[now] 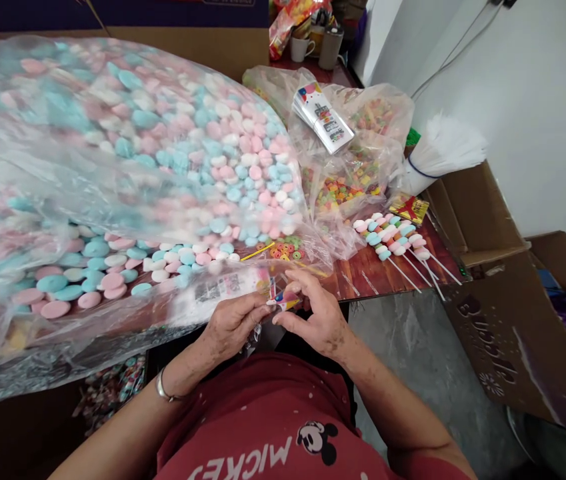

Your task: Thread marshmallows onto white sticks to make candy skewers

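— Fingers (257, 310) of the left hand (230, 327) pinch the end of a small clear packet (227, 287), is that right?

— Yes, closed on it, with the printed packet lying out to the left over the bench (387, 270) edge. A metal bangle (165, 388) sits on that wrist.

— And the right hand (317, 317)?

— Its fingers are narrow too, gripping the colourful tip (285, 300) of the same packet, just beside the left thumb. Both hands meet at the near edge, in front of a red shirt (273, 427).

— What lies behind them?

— At the left, a huge clear bag of pink, blue and white sweets (127, 167) covers most of the bench. Just right of it, a few ring sweets (285, 250) and a yellow twist tie (257, 251) lie under the plastic. Farther right, smaller bags of coloured rings (347, 180) carry a stack of printed cards (323, 119).

— Anything past those?

— Sweet skewers (397, 237) on white sticks lie side by side, near a bundle of white sticks (437, 157). Cardboard boxes (503, 320) stand at the far right on the floor.
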Available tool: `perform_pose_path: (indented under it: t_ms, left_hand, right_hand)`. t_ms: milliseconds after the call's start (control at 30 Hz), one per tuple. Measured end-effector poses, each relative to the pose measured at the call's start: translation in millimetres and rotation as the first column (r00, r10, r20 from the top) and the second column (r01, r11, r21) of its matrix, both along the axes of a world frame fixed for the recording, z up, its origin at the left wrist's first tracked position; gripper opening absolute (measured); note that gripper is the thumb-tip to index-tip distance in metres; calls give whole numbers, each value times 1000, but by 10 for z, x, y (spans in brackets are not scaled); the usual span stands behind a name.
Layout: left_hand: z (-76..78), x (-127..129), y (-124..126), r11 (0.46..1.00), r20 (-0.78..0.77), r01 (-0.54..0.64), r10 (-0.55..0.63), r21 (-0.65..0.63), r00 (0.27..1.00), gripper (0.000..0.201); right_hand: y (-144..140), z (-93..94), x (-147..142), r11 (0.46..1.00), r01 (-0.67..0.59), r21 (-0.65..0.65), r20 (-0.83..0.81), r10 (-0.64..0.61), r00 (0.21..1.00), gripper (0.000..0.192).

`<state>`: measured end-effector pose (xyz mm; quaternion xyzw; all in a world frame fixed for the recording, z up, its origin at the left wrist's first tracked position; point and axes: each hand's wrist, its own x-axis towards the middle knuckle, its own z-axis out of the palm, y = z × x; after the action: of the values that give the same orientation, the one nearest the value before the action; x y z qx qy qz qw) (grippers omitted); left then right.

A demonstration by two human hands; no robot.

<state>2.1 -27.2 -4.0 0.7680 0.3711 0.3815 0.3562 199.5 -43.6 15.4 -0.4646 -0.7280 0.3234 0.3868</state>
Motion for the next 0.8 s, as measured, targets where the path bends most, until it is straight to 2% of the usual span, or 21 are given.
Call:
perform_pose_path:
  t_ms: [133, 200, 267, 333, 367, 433, 500, 567, 633, 733, 800]
  left_hand:
    - [39, 6, -18, 993, 0, 20, -21, -112, 1000, 25]
    - [54, 2, -34, 981, 4, 26, -26, -191, 1000, 24]
    - [60, -9, -51, 968, 25, 22, -17, -252, 1000, 24]
    - [57, -23, -66, 954, 48, 11, 4, -299, 999, 24]
    - [55, -29, -73, 948, 56, 6, 13, -319, 998, 25]
    - [51, -36, -81, 935, 73, 6, 21, -355, 997, 25]
    - [50, -36, -81, 925, 90, 13, 23, -379, 996, 26]
    - [57, -37, -71, 920, 100, 15, 26, -391, 995, 25]
    - [75, -49, -50, 919, 100, 3, 40, -394, 994, 24]
    - [120, -100, -3, 918, 96, -32, 76, -396, 992, 23]
    - [153, -153, 34, 914, 90, -47, 91, -403, 992, 23]
  right_hand:
    - [-52, 53, 24, 988, 47, 149, 5, -48, 999, 61]
    - [-53, 96, 179, 960, 141, 240, 57, -159, 986, 50]
    - [-34, 125, 474, 889, 290, 356, 143, -358, 923, 27]
    - [-11, 117, 872, 769, 427, 477, 214, -572, 792, 17]
    - [-2, 94, 1079, 725, 465, 508, 269, -646, 714, 15]
    - [10, 15, 1444, 706, 445, 551, 419, -695, 584, 14]
    - [13, -85, 1685, 694, 348, 631, 514, -710, 482, 19]
    - [8, -160, 1799, 690, 311, 654, 537, -713, 451, 24]
    - [-10, -176, 1841, 684, 315, 658, 529, -718, 453, 24]
    - [-64, -74, 1863, 643, 303, 703, 495, -749, 441, 18]
    - [-107, 49, 1837, 616, 280, 736, 460, -759, 461, 18]
